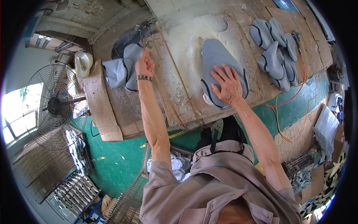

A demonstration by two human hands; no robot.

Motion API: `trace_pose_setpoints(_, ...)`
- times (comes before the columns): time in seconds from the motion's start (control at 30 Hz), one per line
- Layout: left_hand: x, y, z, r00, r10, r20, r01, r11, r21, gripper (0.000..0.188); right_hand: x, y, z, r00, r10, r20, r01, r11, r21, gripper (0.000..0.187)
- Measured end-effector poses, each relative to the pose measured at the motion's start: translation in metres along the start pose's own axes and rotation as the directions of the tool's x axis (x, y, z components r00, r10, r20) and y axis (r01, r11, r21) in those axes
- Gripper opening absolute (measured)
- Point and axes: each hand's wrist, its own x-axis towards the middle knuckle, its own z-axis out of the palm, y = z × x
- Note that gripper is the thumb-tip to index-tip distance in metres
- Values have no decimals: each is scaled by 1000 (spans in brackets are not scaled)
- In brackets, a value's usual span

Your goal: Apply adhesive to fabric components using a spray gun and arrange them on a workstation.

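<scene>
My right hand [228, 85] lies flat with fingers spread on a grey saddle-shaped fabric cover [218, 56] with black trim. A bit of white shows under the cover's lower left edge. The cover rests on the worn, cardboard-covered table, its narrow end pointing away from me. At the left, my left hand [144, 65], a bracelet at its wrist, is raised with curled fingers. It overlaps the edge of a grey cover [132, 52]; whether anything is between the fingers is hidden. Another grey cover [115, 72] lies beside that one.
Several grey covers [274, 61] are heaped on the right of the table, near an air tool [296, 36] with a red hose [285, 102]. A pale moulded piece [83, 64] sits at the left corner. A large fan [55, 106] stands left; a wire basket [136, 190] is below.
</scene>
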Motion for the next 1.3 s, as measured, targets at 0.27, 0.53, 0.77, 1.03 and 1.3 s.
trace_pose_setpoints(0.27, -22, 30, 54, 991, 116, -71, -109, 990, 92, 23, 6, -23, 7, 999, -25, -34, 27, 997, 72, 47)
trace_pose_setpoints(0.53, 9, 34, 63, 999, 4, 33, -6, 999, 47, 29, 5, -5, 0, 1000, 11, -5, -11, 999, 41, 49)
trace_pose_setpoints(0.77, 121, 71, 1, 871, -291, 396, 470, 728, -500, 52, 14, -17, 0, 1000, 17, 20, -20, 992, 121, 49)
trace_pose_setpoints(1.03, 142, 103, 43, 935, -312, 170, 338, 928, -154, 42, 7, 0, 4, 998, 53, 38, -57, 990, 129, 48)
trace_pose_setpoints(1.3, 91, 89, 50, 970, -216, 110, 219, 975, -19, 38, 11, 11, 13, 996, 70, 61, -79, 984, 159, 50)
